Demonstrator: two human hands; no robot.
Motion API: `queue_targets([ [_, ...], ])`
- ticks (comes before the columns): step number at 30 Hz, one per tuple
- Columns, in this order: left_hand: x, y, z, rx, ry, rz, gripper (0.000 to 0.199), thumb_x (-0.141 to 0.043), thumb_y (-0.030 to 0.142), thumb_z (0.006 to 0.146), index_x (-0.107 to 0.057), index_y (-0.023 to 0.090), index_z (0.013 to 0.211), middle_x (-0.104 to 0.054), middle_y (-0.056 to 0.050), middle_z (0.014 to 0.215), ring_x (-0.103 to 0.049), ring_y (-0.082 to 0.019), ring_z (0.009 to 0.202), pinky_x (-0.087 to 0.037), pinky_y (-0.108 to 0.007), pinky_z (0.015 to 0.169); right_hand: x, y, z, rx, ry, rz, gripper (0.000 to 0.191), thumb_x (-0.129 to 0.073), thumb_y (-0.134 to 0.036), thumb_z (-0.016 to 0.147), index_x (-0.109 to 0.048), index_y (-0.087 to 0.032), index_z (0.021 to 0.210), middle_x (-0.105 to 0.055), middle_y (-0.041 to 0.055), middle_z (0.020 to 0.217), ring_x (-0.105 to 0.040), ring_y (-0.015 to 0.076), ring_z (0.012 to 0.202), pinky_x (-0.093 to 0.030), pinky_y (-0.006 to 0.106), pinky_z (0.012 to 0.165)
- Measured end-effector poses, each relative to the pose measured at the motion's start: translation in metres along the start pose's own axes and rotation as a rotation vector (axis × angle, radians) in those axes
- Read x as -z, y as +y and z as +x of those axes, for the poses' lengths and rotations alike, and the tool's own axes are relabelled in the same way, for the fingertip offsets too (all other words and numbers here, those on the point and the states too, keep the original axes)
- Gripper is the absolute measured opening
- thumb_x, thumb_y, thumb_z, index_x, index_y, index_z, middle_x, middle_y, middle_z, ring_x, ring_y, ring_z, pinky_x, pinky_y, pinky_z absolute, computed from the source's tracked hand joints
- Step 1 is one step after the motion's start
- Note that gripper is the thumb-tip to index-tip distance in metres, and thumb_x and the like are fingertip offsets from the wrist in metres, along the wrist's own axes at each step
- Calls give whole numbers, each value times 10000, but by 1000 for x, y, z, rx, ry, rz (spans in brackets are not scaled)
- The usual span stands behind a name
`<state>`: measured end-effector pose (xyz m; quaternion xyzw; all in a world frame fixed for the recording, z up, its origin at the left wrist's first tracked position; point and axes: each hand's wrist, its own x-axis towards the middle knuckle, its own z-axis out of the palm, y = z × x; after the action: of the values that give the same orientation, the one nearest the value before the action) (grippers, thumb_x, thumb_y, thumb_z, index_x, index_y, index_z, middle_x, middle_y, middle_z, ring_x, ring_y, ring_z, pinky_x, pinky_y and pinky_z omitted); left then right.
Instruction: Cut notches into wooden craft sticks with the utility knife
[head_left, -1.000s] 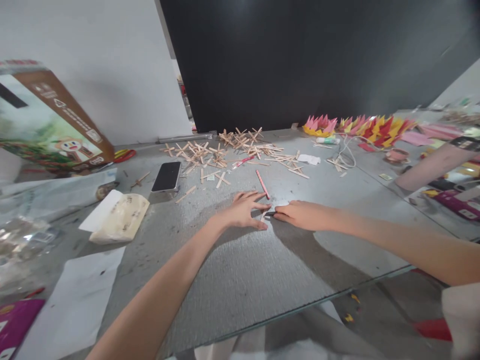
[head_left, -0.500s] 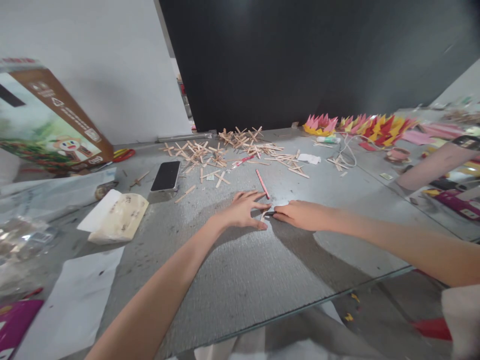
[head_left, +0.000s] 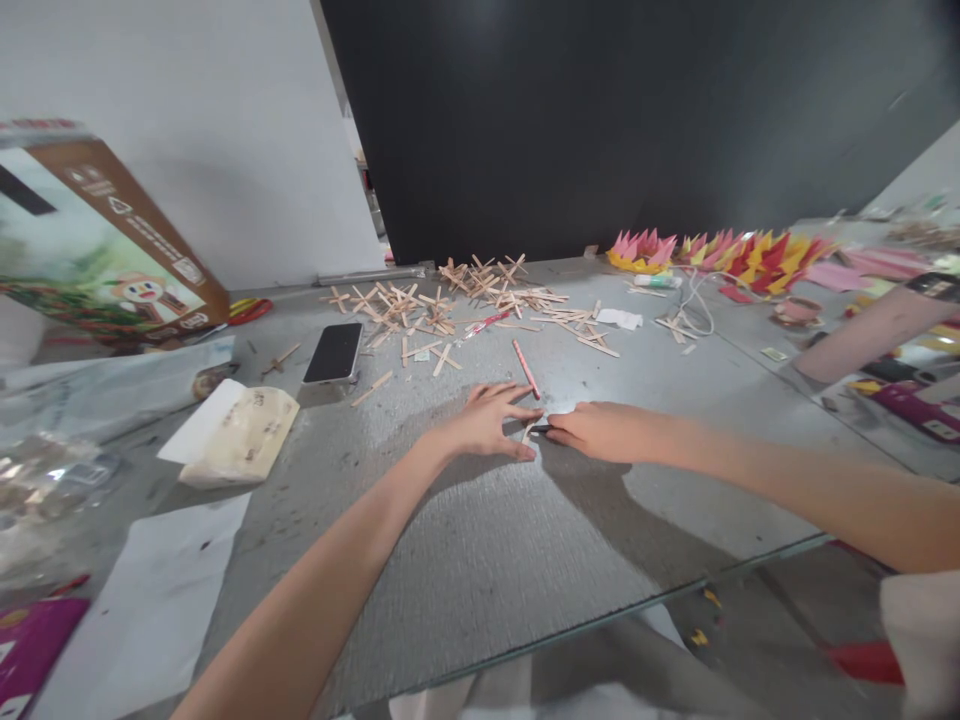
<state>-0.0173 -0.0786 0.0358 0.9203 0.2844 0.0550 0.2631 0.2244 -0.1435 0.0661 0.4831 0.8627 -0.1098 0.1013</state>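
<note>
My left hand rests on the grey table with its fingers spread and its thumb apart. Between its thumb and fingertips lies a small pale strip; whether the fingers touch it I cannot tell. My right hand is closed around a slim dark tool, whose tip meets the strip. Most of the tool is hidden by the fingers, and its kind does not show. Just beyond my left fingertips lies a pink patterned stick.
Wooden sticks, many crossed in pairs, lie in a heap at the back. A phone and a tissue pack are on the left, beside a carton. Folded paper flowers and a pink cylinder stand right.
Both hands hold nearly the same place and pose. The whole view has shifted very slightly.
</note>
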Motion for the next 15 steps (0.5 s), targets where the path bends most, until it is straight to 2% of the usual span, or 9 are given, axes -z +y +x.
queue_targets([
  [3, -1, -1, 0, -9, 6, -8, 759, -749, 716, 803, -621, 373, 1468, -295, -56, 1736, -194, -375, 1615, -120, -589, 1273, 10, -8, 1, 10, -29, -168, 384, -429, -351, 1082, -732, -155, 1216, -769, 160, 908, -734, 266, 750, -442, 327, 666],
  [6, -2, -2, 0, -20, 13, -13, 727, -763, 694, 800, -646, 376, 1443, -296, -58, 1735, -198, -389, 1611, -117, -598, 1272, 25, -18, 4, 23, -115, -268, 334, -469, -246, 1041, -757, -151, 1181, -770, 165, 888, -747, 285, 748, -459, 342, 666],
  [10, -3, -2, 2, -34, 20, 9, 620, -789, 621, 803, -711, 368, 1363, -320, -65, 1726, -222, -396, 1602, -122, -606, 1267, 46, -28, 13, 45, -225, -265, 259, -562, -114, 922, -798, -136, 1028, -767, 163, 841, -745, 303, 770, -496, 385, 715],
  [15, -4, -4, 2, -36, 16, 24, 554, -812, 554, 794, -735, 383, 1315, -319, -42, 1728, -236, -380, 1601, -151, -605, 1257, 60, -35, 31, 83, -311, -262, 204, -604, -44, 839, -775, -146, 883, -735, 116, 772, -686, 250, 702, -496, 399, 728],
])
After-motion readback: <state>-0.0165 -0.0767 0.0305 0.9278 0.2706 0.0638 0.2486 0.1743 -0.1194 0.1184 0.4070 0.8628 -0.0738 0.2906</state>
